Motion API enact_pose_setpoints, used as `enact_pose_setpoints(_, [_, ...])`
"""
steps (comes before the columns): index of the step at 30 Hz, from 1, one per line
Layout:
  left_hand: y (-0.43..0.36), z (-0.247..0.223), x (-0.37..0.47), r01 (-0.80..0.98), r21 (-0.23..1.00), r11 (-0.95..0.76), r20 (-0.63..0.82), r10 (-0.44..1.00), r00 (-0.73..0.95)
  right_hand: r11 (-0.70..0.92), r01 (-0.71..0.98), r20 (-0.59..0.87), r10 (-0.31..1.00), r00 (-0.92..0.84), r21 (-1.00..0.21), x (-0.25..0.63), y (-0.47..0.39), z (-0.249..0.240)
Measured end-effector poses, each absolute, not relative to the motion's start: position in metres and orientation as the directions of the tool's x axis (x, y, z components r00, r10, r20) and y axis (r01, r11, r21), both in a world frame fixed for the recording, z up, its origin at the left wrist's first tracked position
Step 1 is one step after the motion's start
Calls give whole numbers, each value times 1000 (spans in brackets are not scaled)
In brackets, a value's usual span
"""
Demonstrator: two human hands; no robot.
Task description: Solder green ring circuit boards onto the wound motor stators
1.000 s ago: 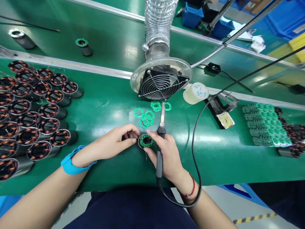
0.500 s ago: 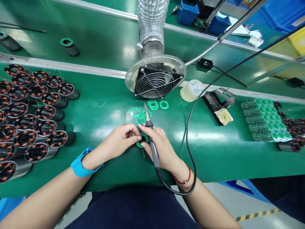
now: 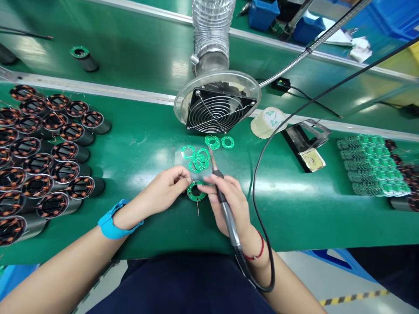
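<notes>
My right hand (image 3: 231, 203) is closed around a soldering iron (image 3: 228, 213), its tip pointing up and away from me over the table. A fingertip of that hand reaches to the edge of a green ring-shaped circuit board (image 3: 190, 195) with a dark centre. From the board's near side a thin copper wire (image 3: 198, 210) sticks out. At the board's upper left, my left hand (image 3: 168, 187) has thumb and fingers pressed together; whatever is between them is too small to make out. Several loose ring boards (image 3: 198, 165) lie just beyond.
A fume extractor fan (image 3: 214, 111) hangs over the table. Rows of wound motor stators (image 3: 49, 161) stand left. To the right are a pale round container (image 3: 266, 124), a soldering iron stand (image 3: 304, 146) and stacked ring boards (image 3: 373, 165). The iron's black cable (image 3: 257, 174) loops on the right.
My right hand and the soldering iron have shifted right, away from the ring board, uncovering more of it. My left hand stays beside the board, its fingertips slightly farther back.
</notes>
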State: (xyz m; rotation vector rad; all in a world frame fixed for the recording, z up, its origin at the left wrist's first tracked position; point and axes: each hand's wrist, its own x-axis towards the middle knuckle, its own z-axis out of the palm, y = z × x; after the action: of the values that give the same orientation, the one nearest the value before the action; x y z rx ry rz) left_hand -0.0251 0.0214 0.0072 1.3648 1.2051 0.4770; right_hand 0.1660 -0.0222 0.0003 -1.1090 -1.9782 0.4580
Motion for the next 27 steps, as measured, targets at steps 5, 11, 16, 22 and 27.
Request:
enact_pose_setpoints(5, [19, 4, -25, 440, 873, 212, -387, 850, 357, 481, 432, 498, 863, -82, -763, 175, -30, 2])
enact_pose_setpoints(11, [20, 4, -26, 478, 861, 174, -376, 851, 367, 533, 339, 545, 836, -69, -775, 178, -33, 3])
enact_pose_setpoints(16, [22, 4, -28, 490, 856, 163, -377, 846, 378, 529, 343, 528, 843, -107, -776, 178, -31, 6])
enact_pose_setpoints(22, [24, 2, -30, 482, 866, 136, -361, 836, 413, 543, 339, 542, 834, -106, -768, 177, -31, 3])
enact_pose_setpoints(27, [24, 3, -30, 484, 865, 131, -358, 838, 412, 504, 379, 518, 852, -74, -776, 175, -33, -3])
